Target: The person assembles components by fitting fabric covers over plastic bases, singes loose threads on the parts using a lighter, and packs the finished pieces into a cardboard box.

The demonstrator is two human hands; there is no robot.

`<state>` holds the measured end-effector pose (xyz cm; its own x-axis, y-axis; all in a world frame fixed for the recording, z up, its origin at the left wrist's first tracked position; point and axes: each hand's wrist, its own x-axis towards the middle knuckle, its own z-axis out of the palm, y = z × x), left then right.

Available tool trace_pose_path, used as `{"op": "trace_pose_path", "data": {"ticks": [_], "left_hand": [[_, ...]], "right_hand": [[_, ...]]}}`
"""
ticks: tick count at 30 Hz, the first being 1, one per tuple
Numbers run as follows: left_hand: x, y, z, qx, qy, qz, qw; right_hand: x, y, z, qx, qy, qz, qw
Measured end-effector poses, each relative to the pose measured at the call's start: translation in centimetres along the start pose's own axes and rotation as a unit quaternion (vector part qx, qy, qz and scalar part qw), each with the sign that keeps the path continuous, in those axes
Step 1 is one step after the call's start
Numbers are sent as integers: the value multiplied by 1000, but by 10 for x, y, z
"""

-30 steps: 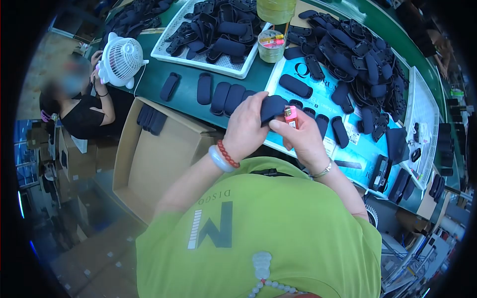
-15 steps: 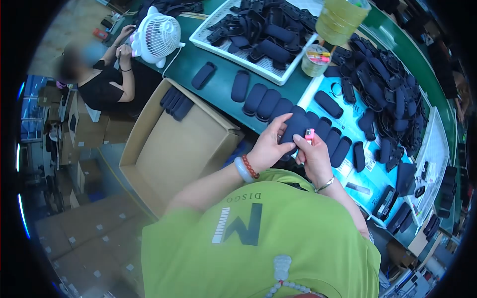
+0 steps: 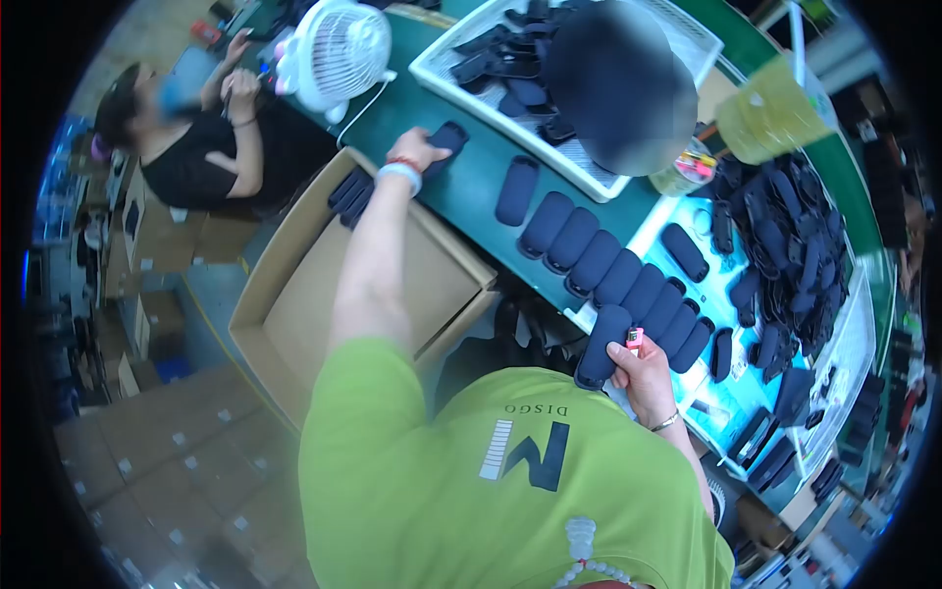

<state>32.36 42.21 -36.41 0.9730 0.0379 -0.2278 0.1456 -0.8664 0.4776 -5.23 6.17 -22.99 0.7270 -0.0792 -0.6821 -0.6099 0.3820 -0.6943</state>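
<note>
My left hand (image 3: 418,150) reaches out past the cardboard box, its fingers closed on the end of a dark padded piece (image 3: 449,139) on the green table. My right hand (image 3: 643,373), close to my body, holds a pink lighter (image 3: 634,339) with a metal top. The same hand grips another dark padded piece (image 3: 601,348) between thumb and fingers. Beside it runs a slanting row of similar padded pieces (image 3: 595,260). A single padded piece (image 3: 517,190) lies between that row and my left hand.
An open cardboard box (image 3: 285,339) holds several dark pieces. A white fan (image 3: 339,54) stands behind it, near a seated person (image 3: 211,147). A blurred dark round shape (image 3: 618,88) covers part of a white tray (image 3: 442,74). Dark parts (image 3: 785,245) are heaped at right.
My left hand has left the padded piece near my right hand and stretched to the far-left one. My right hand keeps the lighter and a padded piece. A dark round shape has appeared over the tray.
</note>
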Motion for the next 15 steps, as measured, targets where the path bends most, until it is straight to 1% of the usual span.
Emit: {"op": "trace_pose_path", "data": {"ticks": [2, 4, 5, 6, 7, 8, 10, 12, 14, 15], "left_hand": [[-16, 24, -10, 19, -86, 12, 996], [-53, 38, -15, -9, -11, -9, 1000], [-75, 26, -10, -167, -8, -16, 986], [-101, 16, -4, -318, -4, -14, 948], [-142, 23, -8, -432, -30, -4, 901], [-187, 36, -15, -540, -59, 8, 840], [-260, 60, -31, -622, -150, -14, 769], [-299, 79, -21, -697, -119, -25, 707], [-309, 66, -21, -753, -183, -17, 632], [-312, 62, -23, -750, -180, -16, 636]], "right_hand": [[8, -3, 15, -12, -12, 6, 1000], [14, -11, 30, -31, -26, -2, 999], [19, -17, 39, -31, -47, -16, 998], [25, -23, 51, -48, -62, -23, 997], [31, -30, 63, -62, -74, -30, 995], [35, -37, 76, -75, -83, -37, 993], [45, -43, 105, -93, -137, -50, 985], [54, -41, 135, -109, -182, -55, 976], [62, -35, 158, -121, -212, -57, 968], [66, -32, 167, -128, -225, -57, 964]]}}
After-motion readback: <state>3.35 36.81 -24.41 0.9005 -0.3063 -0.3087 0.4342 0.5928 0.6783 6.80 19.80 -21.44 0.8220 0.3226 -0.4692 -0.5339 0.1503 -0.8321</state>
